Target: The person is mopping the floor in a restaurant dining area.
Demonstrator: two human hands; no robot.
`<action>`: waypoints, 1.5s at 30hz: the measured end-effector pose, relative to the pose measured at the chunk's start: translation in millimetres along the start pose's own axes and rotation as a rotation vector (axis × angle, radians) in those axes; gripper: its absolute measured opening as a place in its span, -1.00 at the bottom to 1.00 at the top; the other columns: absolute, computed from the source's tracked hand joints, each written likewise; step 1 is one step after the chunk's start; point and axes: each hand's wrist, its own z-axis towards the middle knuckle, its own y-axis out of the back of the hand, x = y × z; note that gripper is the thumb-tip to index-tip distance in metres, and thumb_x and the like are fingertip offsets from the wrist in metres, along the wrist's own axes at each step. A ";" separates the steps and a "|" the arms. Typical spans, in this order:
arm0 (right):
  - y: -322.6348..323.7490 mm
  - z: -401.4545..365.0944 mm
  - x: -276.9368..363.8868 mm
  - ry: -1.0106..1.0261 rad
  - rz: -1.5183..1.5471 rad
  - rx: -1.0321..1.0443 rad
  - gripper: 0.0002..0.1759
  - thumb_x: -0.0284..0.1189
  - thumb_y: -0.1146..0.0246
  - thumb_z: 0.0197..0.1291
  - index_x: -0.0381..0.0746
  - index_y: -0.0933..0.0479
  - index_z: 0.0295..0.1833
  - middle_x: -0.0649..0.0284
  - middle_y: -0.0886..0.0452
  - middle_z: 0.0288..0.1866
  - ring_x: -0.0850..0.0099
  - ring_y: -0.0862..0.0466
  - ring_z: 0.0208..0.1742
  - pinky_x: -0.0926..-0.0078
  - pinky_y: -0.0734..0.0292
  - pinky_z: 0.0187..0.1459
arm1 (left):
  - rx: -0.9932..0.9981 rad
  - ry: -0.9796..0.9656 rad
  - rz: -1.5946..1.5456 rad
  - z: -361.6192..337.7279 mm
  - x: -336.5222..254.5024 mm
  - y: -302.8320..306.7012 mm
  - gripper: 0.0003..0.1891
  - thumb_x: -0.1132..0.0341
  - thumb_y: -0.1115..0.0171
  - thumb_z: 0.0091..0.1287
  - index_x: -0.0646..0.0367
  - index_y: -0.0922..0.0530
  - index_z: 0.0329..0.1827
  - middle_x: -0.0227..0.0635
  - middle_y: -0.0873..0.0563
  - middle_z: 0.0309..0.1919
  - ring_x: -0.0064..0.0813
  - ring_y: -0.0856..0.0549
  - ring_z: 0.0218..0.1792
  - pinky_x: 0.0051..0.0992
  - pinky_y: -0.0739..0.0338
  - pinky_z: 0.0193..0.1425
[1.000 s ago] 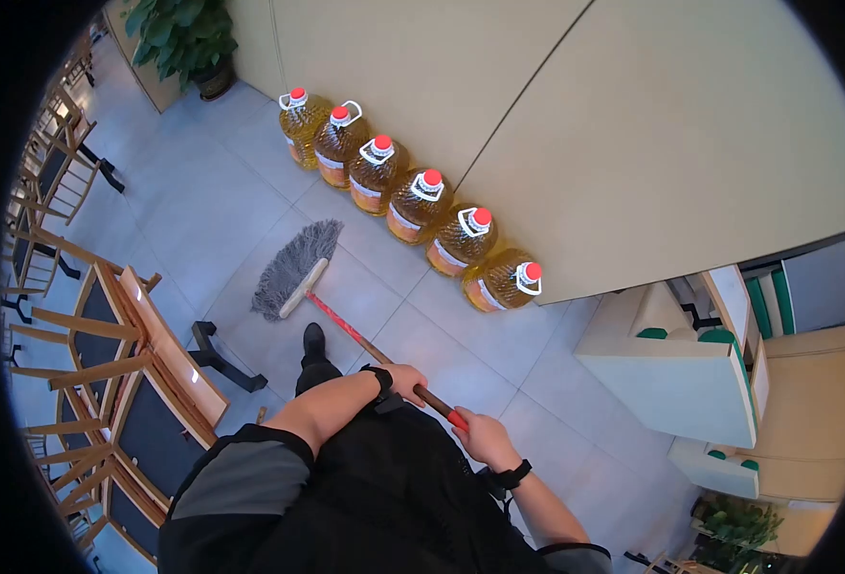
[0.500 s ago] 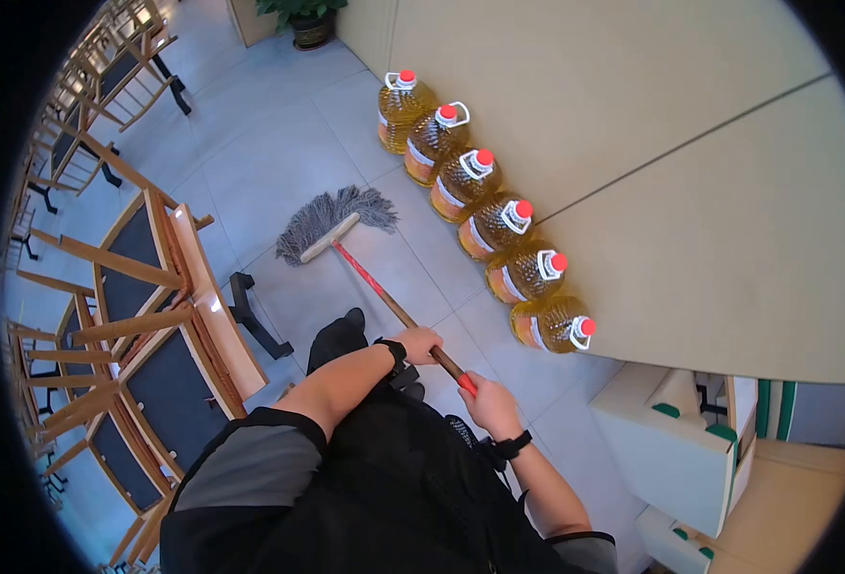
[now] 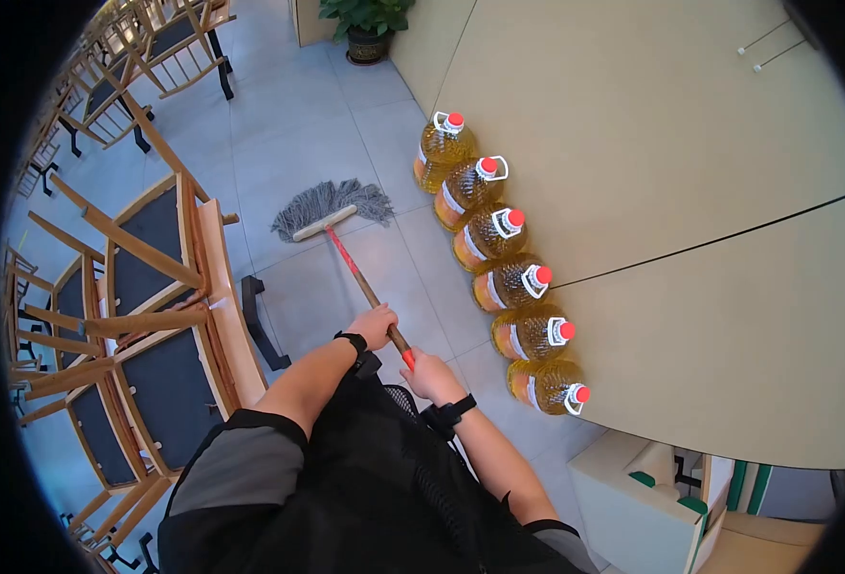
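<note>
A mop (image 3: 365,284) with a red and wooden handle slants away from me over the floor. Its grey string head (image 3: 322,199) lies fanned out on the tiles beneath a pale crossbar. My left hand (image 3: 373,326) is wrapped round the handle. Lower down, near the red end of the stick, my right hand (image 3: 433,376) also grips it. Both wrists wear black bands. To the right of the mop, large bottles of yellow oil (image 3: 499,237) with red caps and white handles stand in a row on the floor.
Wooden chairs (image 3: 159,383) rest upside down on a table (image 3: 236,335) at left, its black foot (image 3: 265,325) reaching onto the floor. A beige panel wall (image 3: 690,191) runs behind the bottles. A potted plant (image 3: 367,43) stands ahead; white boxes (image 3: 633,497) sit lower right.
The mop head has slid forward along the floor, from beside the middle bottles to near the farther ones. Both hands still hold the handle. My view has shifted, bringing more wall into sight.
</note>
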 end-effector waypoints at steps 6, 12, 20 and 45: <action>0.1 -38.0 -30.9 0.015 0.056 -0.056 -0.53 -0.26 -0.26 0.20 -0.17 -0.37 0.18 -0.12 -0.65 -0.20 -0.12 -0.63 -0.13 0.00 -0.52 -0.12 | 0.035 -0.060 0.061 -0.6 -22.6 -31.0 -0.77 0.32 -0.36 0.10 0.08 -0.56 -0.18 -0.29 -0.64 -0.13 -0.12 -0.51 0.21 -0.23 -0.46 0.30; -15.0 -117.6 -69.2 0.025 0.044 -0.132 -0.51 -0.26 -0.25 0.20 -0.15 -0.37 0.22 -0.14 -0.65 -0.26 -0.13 -0.63 -0.19 -0.01 -0.52 -0.16 | 0.229 -0.086 0.277 -22.7 -95.2 -60.8 -0.70 0.11 -0.32 0.15 0.02 -0.63 -0.12 -0.32 -0.65 -0.09 -0.22 -0.52 0.16 -0.21 -0.55 0.11; -19.7 -237.8 -78.1 -0.104 0.096 -0.138 -0.61 -0.27 -0.23 0.21 -0.08 -0.43 0.14 -0.11 -0.65 -0.30 -0.11 -0.64 -0.23 -0.01 -0.52 -0.21 | 0.535 -0.408 0.084 -45.4 -148.4 -98.2 -0.67 -0.05 -0.33 0.15 0.01 -0.62 -0.26 -0.23 -0.71 -0.33 -0.15 -0.69 -0.18 -0.18 -0.56 -0.16; -36.0 -193.5 -67.8 -0.321 0.056 -0.335 -0.68 -0.16 -0.23 0.18 -0.13 -0.63 -0.07 0.02 -0.67 -0.37 0.01 -0.66 -0.32 0.10 -0.56 -0.26 | 0.693 -0.361 0.128 -13.5 -114.8 -92.5 -0.62 -0.10 -0.30 0.16 0.01 -0.62 -0.20 -0.20 -0.71 -0.29 -0.11 -0.69 -0.17 -0.16 -0.55 -0.13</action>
